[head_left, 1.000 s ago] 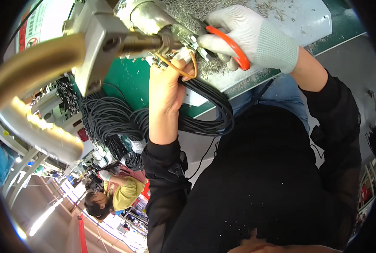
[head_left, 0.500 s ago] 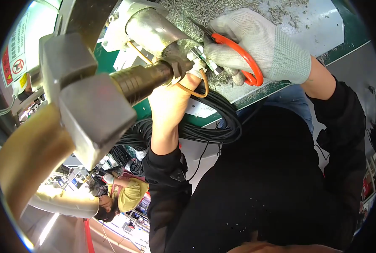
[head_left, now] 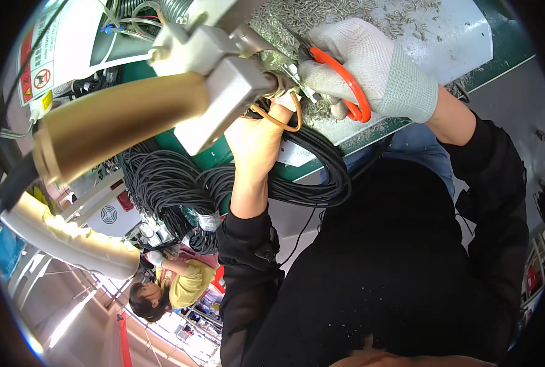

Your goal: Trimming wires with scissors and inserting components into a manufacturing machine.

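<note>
My right hand (head_left: 358,67), in a white knit glove, is closed on red-handled scissors (head_left: 350,82). Their narrow dark tips point up and left past the fingers. Just left of the gloved fingertips is a small shiny metal connector (head_left: 303,84). My left hand (head_left: 263,128) reaches up beside it, thumb bent and hand closed. Its fingers are mostly hidden behind the metal block (head_left: 229,92), so what they hold does not show. An orange-brown wire loop (head_left: 294,122) curves by the left thumb. Black cable (head_left: 321,165) hangs in a coil below that hand.
Many small metal bits (head_left: 394,24) lie scattered on the white sheet over the green table (head_left: 498,52). A blurred tan cylinder (head_left: 125,116) juts across the left. Bundled black cables (head_left: 162,183) lie beyond my left forearm. A person in yellow (head_left: 190,284) works farther off.
The metal block and tan cylinder now appear higher and farther from the camera, showing more cable bundles. The whole view has shifted slightly. Both hands stay near the connector, and the scissors remain in my right hand.
</note>
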A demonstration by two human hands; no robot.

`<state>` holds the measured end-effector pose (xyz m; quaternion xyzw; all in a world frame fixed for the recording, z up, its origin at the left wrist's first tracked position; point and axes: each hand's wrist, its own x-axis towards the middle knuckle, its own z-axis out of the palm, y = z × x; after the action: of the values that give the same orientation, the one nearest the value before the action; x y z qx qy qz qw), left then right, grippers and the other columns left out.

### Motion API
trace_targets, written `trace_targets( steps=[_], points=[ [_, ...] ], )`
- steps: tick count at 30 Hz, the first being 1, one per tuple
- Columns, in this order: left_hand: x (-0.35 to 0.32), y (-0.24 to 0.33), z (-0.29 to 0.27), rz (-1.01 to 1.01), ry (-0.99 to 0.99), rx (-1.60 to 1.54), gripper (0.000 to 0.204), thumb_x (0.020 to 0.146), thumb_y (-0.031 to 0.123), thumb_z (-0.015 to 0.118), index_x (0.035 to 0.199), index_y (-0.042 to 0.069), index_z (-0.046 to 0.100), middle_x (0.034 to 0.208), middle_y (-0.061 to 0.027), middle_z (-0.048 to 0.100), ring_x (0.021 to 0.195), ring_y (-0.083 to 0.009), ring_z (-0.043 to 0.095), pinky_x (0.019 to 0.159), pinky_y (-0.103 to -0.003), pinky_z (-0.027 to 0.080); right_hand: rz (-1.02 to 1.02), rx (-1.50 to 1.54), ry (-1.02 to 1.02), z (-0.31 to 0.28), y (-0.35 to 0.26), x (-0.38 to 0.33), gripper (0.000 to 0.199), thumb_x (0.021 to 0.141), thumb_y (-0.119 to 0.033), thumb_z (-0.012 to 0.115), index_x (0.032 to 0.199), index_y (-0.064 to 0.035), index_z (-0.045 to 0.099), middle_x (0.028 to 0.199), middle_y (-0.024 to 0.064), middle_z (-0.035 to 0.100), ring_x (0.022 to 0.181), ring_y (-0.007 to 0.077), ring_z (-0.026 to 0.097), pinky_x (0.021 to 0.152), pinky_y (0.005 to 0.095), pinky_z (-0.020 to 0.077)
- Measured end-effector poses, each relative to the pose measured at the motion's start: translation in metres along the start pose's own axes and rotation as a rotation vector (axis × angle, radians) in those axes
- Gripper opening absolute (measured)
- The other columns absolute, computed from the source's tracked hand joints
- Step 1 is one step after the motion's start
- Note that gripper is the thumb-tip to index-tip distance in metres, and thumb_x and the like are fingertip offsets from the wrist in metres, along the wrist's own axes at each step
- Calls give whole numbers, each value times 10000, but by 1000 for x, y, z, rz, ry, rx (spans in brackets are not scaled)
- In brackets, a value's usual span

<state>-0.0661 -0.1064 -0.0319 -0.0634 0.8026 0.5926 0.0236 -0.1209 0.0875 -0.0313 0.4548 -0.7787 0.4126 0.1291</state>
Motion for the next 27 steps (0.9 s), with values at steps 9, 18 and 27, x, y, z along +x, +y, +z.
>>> trace_targets(
  steps=[9,18,27],
  points=[
    [0,10,5,-28,-30,-6,163,782,73,639,922,-9,634,817,-14,612,746,-100,555,674,-241,465,812,732,-72,-14,-10,6,266,876,-210,551,739,17,549,515,78,550,444,129,592,424,249,461],
    [5,9,2,-156,-63,-146,153,821,67,654,933,-30,613,793,-32,597,673,-97,529,602,-254,449,888,772,-102,-20,-9,9,249,871,-190,568,747,25,550,530,69,556,441,130,590,425,245,465],
    [8,10,4,-247,-147,-548,125,824,5,629,927,-33,570,758,-53,571,566,-112,490,514,-240,417,857,826,-33,-13,-9,5,256,886,-193,568,749,22,542,546,61,547,461,126,593,434,241,474]
  ],
)
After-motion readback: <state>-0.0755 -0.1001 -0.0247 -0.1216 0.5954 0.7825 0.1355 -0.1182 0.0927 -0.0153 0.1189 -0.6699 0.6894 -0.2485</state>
